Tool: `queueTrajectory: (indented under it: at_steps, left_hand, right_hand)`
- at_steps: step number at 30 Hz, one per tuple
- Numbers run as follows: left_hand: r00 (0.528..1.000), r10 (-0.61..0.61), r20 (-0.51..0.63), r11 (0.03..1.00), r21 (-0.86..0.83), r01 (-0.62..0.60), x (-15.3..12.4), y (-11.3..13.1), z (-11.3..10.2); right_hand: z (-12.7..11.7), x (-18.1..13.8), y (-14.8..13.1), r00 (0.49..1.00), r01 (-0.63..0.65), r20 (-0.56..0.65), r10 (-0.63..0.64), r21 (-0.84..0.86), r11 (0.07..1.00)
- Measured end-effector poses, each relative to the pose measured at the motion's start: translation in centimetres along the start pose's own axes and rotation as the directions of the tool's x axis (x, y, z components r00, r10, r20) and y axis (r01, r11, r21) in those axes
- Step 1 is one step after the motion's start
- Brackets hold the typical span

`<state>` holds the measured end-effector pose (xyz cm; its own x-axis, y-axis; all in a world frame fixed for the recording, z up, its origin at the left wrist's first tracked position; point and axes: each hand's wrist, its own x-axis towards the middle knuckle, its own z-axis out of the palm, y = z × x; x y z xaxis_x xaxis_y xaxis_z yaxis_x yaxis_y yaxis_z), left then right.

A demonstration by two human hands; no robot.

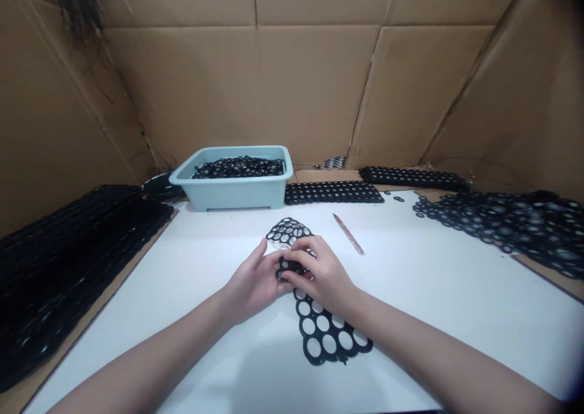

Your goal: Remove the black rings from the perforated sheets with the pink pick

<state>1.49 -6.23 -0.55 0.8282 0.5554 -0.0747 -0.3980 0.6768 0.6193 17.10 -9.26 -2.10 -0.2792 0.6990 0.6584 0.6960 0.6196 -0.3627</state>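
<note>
A black rubber sheet (326,335) punched with round holes lies on the white table (456,292) in front of me. Both my hands rest on its middle. My left hand (253,280) has its fingers closed on the sheet's left edge. My right hand (319,269) lies over the sheet with its fingertips pinching small black rings (288,269) at the sheet. The far end of the sheet (287,230) shows beyond my fingers, with rings still in its holes.
A pale blue tub (235,189) filled with black rings stands at the back left. Stacks of black sheets (59,256) lie at left, further sheets (333,192) at the back, and a ring pile (511,219) at right. A thin pinkish stick (349,234) lies nearby. Cardboard walls surround the table.
</note>
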Motion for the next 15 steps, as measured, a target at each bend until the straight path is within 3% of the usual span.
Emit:
queueTrajectory:
  at_steps: [8,15]
  left_hand:
    - [1.0,-0.001,0.004,1.0,-0.006,0.001,0.11,-0.14,-0.23]
    - [1.0,-0.007,-0.017,1.0,0.006,0.008,0.1,-0.3,-0.23]
  right_hand:
    - [0.15,0.0,-0.08,0.992,0.117,-0.027,-0.121,-0.129,0.985]
    - [0.25,-0.12,-0.05,0.998,0.052,-0.036,-0.054,-0.056,0.997]
